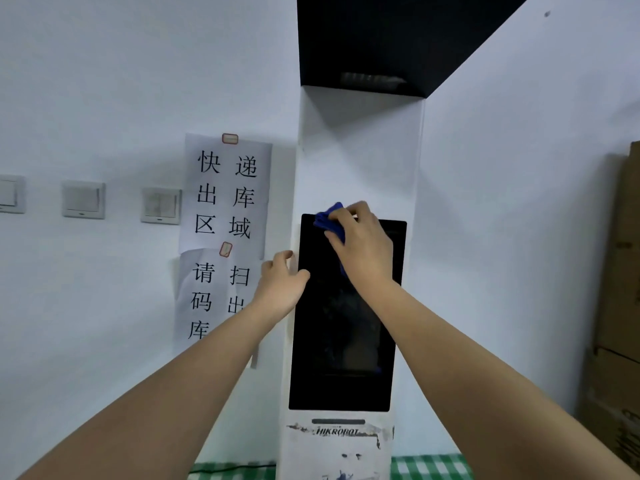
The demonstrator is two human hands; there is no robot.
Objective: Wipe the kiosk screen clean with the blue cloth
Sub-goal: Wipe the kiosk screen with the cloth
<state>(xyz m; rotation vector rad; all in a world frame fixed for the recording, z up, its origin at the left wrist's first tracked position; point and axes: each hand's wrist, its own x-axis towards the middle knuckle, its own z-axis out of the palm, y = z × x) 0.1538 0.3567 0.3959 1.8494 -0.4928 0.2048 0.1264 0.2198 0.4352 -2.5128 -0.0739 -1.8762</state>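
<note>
The kiosk is a tall white column with a dark, switched-off screen [343,327] in a black frame. My right hand [363,247] presses a bunched blue cloth [329,220] against the screen's top left corner; most of the cloth is hidden under the palm. My left hand [282,282] grips the screen's left edge, thumb on the glass and fingers curled round the side.
The kiosk's white base [337,445] is scuffed and carries a logo. Paper notices [227,192] and three wall switches [161,206] are on the wall to the left. Cardboard boxes [620,306] stand at the right. A green checked cloth [429,467] lies below.
</note>
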